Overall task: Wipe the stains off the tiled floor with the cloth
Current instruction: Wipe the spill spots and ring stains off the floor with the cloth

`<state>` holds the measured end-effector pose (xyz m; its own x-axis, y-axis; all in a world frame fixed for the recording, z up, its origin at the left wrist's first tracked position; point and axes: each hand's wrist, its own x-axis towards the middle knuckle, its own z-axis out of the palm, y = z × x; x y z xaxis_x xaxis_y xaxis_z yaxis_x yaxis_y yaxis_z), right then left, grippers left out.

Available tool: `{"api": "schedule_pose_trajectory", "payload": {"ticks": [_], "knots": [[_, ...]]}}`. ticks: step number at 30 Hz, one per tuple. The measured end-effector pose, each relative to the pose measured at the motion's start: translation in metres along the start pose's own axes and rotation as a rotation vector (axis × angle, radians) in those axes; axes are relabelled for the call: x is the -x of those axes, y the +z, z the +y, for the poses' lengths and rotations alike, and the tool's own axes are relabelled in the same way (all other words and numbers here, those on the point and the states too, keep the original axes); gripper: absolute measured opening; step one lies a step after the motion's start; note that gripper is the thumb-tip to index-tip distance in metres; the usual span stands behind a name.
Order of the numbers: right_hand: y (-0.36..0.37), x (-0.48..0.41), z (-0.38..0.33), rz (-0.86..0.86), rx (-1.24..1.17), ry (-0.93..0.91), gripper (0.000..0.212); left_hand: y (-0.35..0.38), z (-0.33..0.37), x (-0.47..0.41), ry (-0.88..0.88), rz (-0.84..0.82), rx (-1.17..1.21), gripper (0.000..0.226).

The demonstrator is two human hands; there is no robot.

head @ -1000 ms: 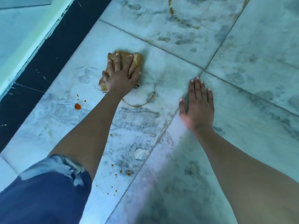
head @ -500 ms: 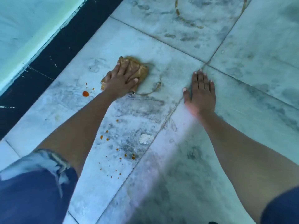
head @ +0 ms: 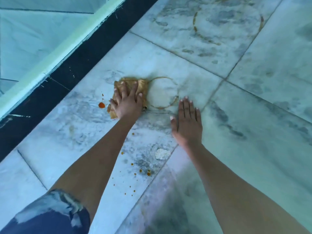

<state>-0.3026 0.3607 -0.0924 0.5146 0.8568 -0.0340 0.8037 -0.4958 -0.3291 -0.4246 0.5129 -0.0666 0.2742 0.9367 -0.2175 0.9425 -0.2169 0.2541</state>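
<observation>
My left hand (head: 125, 103) presses flat on a crumpled tan cloth (head: 142, 85) on the pale marble tile floor (head: 253, 115). Just right of the cloth lies a brown ring stain (head: 175, 98). An orange-red blot (head: 101, 105) sits just left of the cloth, close to my left thumb side. My right hand (head: 187, 122) rests flat on the tile with fingers together and nothing in it, below and right of the ring. Small orange specks (head: 140, 171) and a white crumbly patch (head: 162, 153) lie nearer me between my forearms.
A larger brown ring stain (head: 260, 22) marks the far tile. A black skirting strip (head: 67, 71) and a pale wall (head: 33, 39) run diagonally along the left. My knee in torn blue jeans (head: 50, 215) is at the bottom left.
My left hand has slid the cloth leftward toward the orange blot, uncovering the whole brown ring. The right hand stays planted on the tile. The view has pulled back a little.
</observation>
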Motion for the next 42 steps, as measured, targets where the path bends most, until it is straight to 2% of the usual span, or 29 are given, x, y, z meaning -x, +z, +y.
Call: {"api": "schedule_pose_trajectory", "payload": {"ticks": [2, 5, 7, 9, 11, 14, 16, 18, 19, 21, 23, 25, 27, 30, 35, 37, 39, 42], "knots": [[0.004, -0.004, -0.006, -0.008, 0.012, -0.009, 0.067, 0.011, 0.026, 0.012, -0.071, 0.048, 0.036, 0.05], [0.008, -0.005, -0.007, 0.027, 0.05, 0.006, 0.065, 0.025, 0.05, 0.02, 0.152, 0.02, -0.044, 0.052], [0.01, -0.005, -0.007, 0.032, 0.063, 0.008, 0.065, 0.017, 0.057, -0.015, 0.296, -0.036, -0.094, 0.053], [0.009, -0.004, -0.006, 0.038, 0.068, 0.008, 0.065, 0.004, 0.062, -0.065, 0.323, -0.049, -0.123, 0.053], [0.007, -0.006, -0.006, 0.043, 0.091, 0.007, 0.065, -0.014, 0.062, -0.119, 0.225, -0.063, -0.096, 0.053], [0.005, -0.005, -0.007, 0.03, 0.096, 0.012, 0.065, -0.033, 0.037, -0.158, -0.06, -0.044, -0.006, 0.053], [0.005, -0.005, -0.007, 0.023, 0.095, 0.013, 0.065, -0.03, 0.015, -0.139, -0.204, 0.041, 0.061, 0.053], [0.004, -0.004, -0.007, 0.03, 0.091, 0.02, 0.064, -0.012, 0.007, -0.086, -0.264, 0.124, 0.103, 0.053], [0.004, -0.004, -0.007, 0.032, 0.088, 0.02, 0.064, -0.001, 0.01, -0.055, -0.232, 0.13, 0.089, 0.053], [0.003, -0.005, -0.007, 0.043, 0.089, 0.011, 0.064, 0.013, 0.027, -0.012, -0.045, 0.088, -0.005, 0.054], [0.004, -0.006, -0.007, 0.048, 0.086, 0.002, 0.064, 0.012, 0.042, -0.018, 0.142, 0.023, -0.068, 0.054], [0.005, -0.006, -0.007, 0.068, 0.084, -0.005, 0.065, 0.0, 0.042, -0.056, 0.216, -0.01, -0.11, 0.051], [0.007, -0.004, -0.006, 0.084, 0.087, -0.02, 0.065, -0.017, 0.025, -0.096, 0.173, -0.021, -0.151, 0.049], [0.007, -0.005, -0.007, 0.097, 0.081, -0.018, 0.065, -0.04, -0.015, -0.12, 0.004, -0.026, -0.134, 0.048], [0.007, -0.004, -0.005, 0.096, 0.073, -0.01, 0.065, -0.044, -0.069, -0.051, -0.124, -0.003, -0.069, 0.048], [0.006, -0.003, -0.006, 0.081, 0.072, -0.014, 0.065, -0.029, -0.056, -0.013, -0.119, -0.025, -0.075, 0.049], [0.005, -0.003, -0.006, 0.064, 0.064, -0.004, 0.067, -0.015, -0.032, 0.005, -0.033, -0.064, -0.09, 0.05], [0.005, -0.004, -0.008, 0.048, 0.066, -0.017, 0.068, -0.019, -0.025, -0.014, 0.122, -0.107, -0.135, 0.051]]}}
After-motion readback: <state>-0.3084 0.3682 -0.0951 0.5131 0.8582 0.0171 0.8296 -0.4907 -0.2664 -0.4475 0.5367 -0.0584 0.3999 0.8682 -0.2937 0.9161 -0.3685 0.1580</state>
